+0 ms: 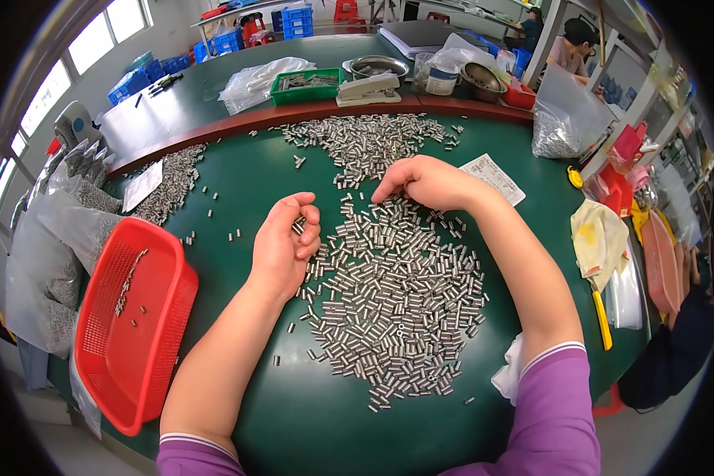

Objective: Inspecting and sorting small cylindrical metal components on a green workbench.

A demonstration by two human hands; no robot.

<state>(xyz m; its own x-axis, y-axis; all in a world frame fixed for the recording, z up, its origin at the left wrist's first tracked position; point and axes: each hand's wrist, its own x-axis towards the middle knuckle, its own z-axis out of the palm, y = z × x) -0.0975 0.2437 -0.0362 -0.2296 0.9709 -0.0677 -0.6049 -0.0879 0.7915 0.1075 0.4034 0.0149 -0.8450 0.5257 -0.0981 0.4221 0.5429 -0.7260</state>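
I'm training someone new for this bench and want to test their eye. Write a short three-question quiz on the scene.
1. True or false: the red basket is to the left of the person's left hand.
2. Which colour is the tray just beyond the red-brown strip? A) blue B) green C) yellow
3. What shows in the left hand's curled grip?

Key: 1. True. 2. B. 3. Small metal pieces.
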